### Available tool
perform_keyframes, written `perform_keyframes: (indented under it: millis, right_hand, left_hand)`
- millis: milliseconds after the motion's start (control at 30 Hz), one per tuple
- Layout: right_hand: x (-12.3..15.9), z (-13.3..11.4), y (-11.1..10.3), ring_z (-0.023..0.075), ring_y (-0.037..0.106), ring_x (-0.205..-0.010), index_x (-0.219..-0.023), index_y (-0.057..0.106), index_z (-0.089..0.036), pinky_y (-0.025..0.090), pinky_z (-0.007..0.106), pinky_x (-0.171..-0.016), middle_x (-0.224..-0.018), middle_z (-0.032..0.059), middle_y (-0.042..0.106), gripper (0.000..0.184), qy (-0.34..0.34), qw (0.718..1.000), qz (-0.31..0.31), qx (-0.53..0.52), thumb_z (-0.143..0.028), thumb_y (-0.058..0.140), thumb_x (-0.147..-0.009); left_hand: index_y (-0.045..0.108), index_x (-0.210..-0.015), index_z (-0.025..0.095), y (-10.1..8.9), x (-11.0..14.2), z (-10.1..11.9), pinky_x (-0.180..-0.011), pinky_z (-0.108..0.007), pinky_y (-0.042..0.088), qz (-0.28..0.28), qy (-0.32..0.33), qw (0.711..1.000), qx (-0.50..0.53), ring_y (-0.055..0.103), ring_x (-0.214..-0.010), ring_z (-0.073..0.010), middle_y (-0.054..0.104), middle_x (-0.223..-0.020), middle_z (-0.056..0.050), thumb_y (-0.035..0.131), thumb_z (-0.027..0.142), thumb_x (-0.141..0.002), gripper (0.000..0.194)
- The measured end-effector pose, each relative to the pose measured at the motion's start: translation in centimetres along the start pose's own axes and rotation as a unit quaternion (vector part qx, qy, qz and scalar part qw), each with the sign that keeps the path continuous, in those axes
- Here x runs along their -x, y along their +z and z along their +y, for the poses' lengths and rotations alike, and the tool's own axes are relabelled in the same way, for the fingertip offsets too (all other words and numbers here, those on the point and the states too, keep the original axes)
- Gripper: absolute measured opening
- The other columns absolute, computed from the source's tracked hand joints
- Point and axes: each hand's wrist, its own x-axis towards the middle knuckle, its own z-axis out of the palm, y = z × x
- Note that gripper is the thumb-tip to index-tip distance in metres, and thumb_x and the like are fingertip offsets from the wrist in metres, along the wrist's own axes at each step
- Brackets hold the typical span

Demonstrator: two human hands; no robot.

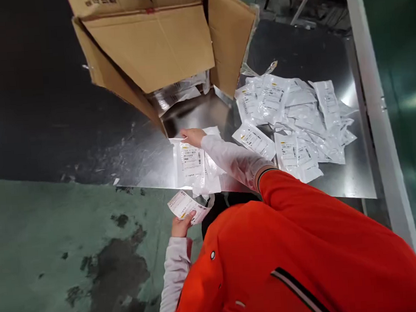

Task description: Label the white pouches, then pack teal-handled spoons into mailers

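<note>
My left hand (pixel 181 226) holds a white labelled packet (pixel 185 206) just below the metal table's near edge. My right hand (pixel 193 137) reaches forward over the table and grips the top edge of a small stack of white plastic packets (pixel 191 164) with printed labels. That stack lies in front of a tipped cardboard box (pixel 150 46), whose open side faces me, with a few packets (pixel 178 92) still inside. Both arms wear pale sleeves under an orange jacket (pixel 300 254).
A loose heap of several white packets (pixel 291 117) covers the right part of the shiny metal table (pixel 144 155). A grey rail (pixel 375 106) runs along the table's right side. Worn green floor (pixel 57 242) lies to the left and below.
</note>
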Motion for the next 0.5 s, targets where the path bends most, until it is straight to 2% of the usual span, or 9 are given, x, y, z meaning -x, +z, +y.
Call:
perform_keyframes:
  millis: [67, 167, 233, 300, 367, 433, 500]
  right_hand:
    - [2.6, 1.2, -2.4, 0.0121, 0.066, -0.094, -0.081, 0.059, -0.024, 0.053, 0.024, -0.095, -0.085, -0.0085, 0.069, 0.023, -0.033, 0.999, 0.000, -0.033, -0.039, 0.067, -0.097]
    - [7.2, 4.7, -8.9, 0.0108, 0.061, -0.095, -0.079, 0.055, -0.021, 0.050, 0.025, -0.099, -0.094, -0.0055, 0.067, 0.024, -0.070, 0.994, 0.026, -0.076, -0.030, 0.070, -0.095]
    - [10.1, 8.0, -14.6, 0.0141, 0.062, -0.096, -0.075, 0.054, -0.019, 0.052, 0.030, -0.097, -0.089, -0.0029, 0.066, 0.031, -0.061, 0.990, 0.074, -0.107, -0.032, 0.080, -0.086]
    - [12.8, 11.8, -20.0, 0.0150, 0.064, -0.094, -0.072, 0.053, -0.018, 0.052, 0.035, -0.099, -0.084, -0.0031, 0.062, 0.034, -0.039, 0.989, 0.094, -0.105, -0.032, 0.082, -0.083]
    - [14.6, 15.3, -23.9, 0.0208, 0.069, -0.098, -0.070, 0.054, -0.018, 0.051, 0.048, -0.104, -0.077, -0.0025, 0.061, 0.037, 0.043, 0.992, 0.096, -0.070, -0.036, 0.083, -0.082]
    - [15.2, 17.6, -25.0, 0.0328, 0.066, -0.119, -0.068, 0.056, -0.018, 0.039, 0.065, -0.112, -0.086, 0.0047, 0.066, 0.040, 0.132, 0.972, 0.188, 0.047, -0.046, 0.076, -0.088]
    - [14.8, 18.0, -22.8, 0.0402, 0.058, -0.134, -0.065, 0.058, -0.017, 0.029, 0.072, -0.115, -0.098, 0.0142, 0.070, 0.050, 0.170, 0.951, 0.240, 0.097, -0.057, 0.061, -0.095]
  left_hand:
    - [0.073, -0.086, 0.022, 1.6, -0.6, 1.3, -0.087, -0.046, 0.063, 0.014, 0.020, 1.000, 0.014, 0.077, -0.100, -0.0334, 0.081, -0.087, -0.006, 0.092, 0.042, -0.051, 0.044]
    - [0.072, -0.092, 0.020, 3.8, -1.9, 2.9, -0.094, -0.042, 0.062, 0.004, 0.041, 0.999, 0.027, 0.076, -0.100, -0.0282, 0.081, -0.093, -0.005, 0.091, 0.040, -0.055, 0.046]
    - [0.072, -0.093, 0.018, 4.7, -2.6, 3.5, -0.094, -0.040, 0.061, 0.002, 0.046, 0.998, 0.029, 0.075, -0.096, -0.0249, 0.080, -0.091, -0.003, 0.092, 0.040, -0.057, 0.046]
    - [0.071, -0.089, 0.017, 5.0, -2.9, 3.9, -0.092, -0.040, 0.062, 0.006, 0.048, 0.998, 0.027, 0.074, -0.092, -0.0235, 0.079, -0.085, -0.002, 0.093, 0.042, -0.059, 0.044]
    - [0.070, -0.088, 0.017, 4.8, -2.7, 4.0, -0.089, -0.041, 0.062, 0.010, 0.050, 0.998, 0.029, 0.074, -0.090, -0.0242, 0.078, -0.083, -0.003, 0.093, 0.042, -0.060, 0.044]
    - [0.071, -0.090, 0.016, 4.1, -2.0, 4.2, -0.090, -0.043, 0.062, 0.017, 0.059, 0.998, 0.033, 0.074, -0.091, -0.0266, 0.079, -0.086, -0.004, 0.094, 0.040, -0.058, 0.046]
    - [0.073, -0.095, 0.015, 3.5, -0.8, 4.6, -0.092, -0.045, 0.061, 0.035, 0.072, 0.996, 0.039, 0.074, -0.097, -0.0294, 0.080, -0.093, -0.007, 0.094, 0.037, -0.057, 0.048]
